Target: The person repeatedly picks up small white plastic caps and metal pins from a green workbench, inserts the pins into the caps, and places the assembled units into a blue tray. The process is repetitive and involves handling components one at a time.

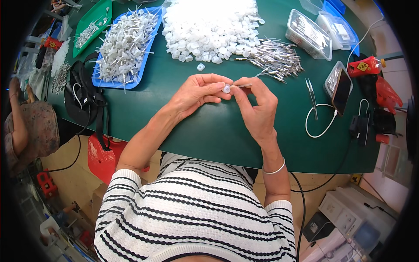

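Note:
Over the green table, my left hand (198, 92) pinches a small white plastic cap (226, 89) between thumb and fingers. My right hand (258, 107) meets it there, its thumb and forefinger closed on a thin metal pin (242, 85) beside the cap. Whether the pin's tip is inside the cap cannot be made out. Just beyond my hands lies a single loose cap (200, 67). Behind that spreads a big heap of white caps (196, 39), and to its right a pile of metal pins (279, 61).
A blue tray (97, 74) full of capped pins stands at left, near a green tray (81, 49) and a black bag (79, 85). Tweezers (312, 98), a white cable (315, 134), a phone (342, 92) and a clear plastic box (309, 35) lie at right.

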Motion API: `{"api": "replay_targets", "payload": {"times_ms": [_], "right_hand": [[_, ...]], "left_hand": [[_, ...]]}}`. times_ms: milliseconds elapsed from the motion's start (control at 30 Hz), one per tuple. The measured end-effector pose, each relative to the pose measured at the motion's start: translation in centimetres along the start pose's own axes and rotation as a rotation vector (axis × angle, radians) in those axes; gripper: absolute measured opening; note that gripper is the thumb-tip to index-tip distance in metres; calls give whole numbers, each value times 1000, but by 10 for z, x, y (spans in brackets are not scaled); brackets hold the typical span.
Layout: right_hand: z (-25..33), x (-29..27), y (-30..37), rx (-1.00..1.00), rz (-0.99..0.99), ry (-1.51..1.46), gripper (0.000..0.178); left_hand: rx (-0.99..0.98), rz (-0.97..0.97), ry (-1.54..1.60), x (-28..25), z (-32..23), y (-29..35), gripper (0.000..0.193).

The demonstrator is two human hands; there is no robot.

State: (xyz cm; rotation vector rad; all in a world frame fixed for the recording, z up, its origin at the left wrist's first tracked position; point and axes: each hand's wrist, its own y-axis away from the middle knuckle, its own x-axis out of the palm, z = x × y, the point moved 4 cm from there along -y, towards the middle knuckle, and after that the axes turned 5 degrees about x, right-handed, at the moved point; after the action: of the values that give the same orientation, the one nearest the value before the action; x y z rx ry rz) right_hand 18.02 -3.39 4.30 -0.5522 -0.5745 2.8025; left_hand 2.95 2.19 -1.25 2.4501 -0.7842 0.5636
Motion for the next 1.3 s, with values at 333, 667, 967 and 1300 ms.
{"api": "replay_targets", "payload": {"times_ms": [333, 667, 967, 1300], "right_hand": [[0, -1, -1, -3, 21, 29, 8], [1, -2, -1, -17, 43, 42, 8], [-7, 3, 2, 22, 46, -26, 12], [-5, -7, -1, 280, 170, 17, 12]], "left_hand": [[12, -2, -25, -1, -1, 0, 25], [31, -6, -32, -1, 0, 0, 25], [53, -8, 8, 0, 0, 1, 26], [354, -57, -172, 5, -10, 6, 30]]}}
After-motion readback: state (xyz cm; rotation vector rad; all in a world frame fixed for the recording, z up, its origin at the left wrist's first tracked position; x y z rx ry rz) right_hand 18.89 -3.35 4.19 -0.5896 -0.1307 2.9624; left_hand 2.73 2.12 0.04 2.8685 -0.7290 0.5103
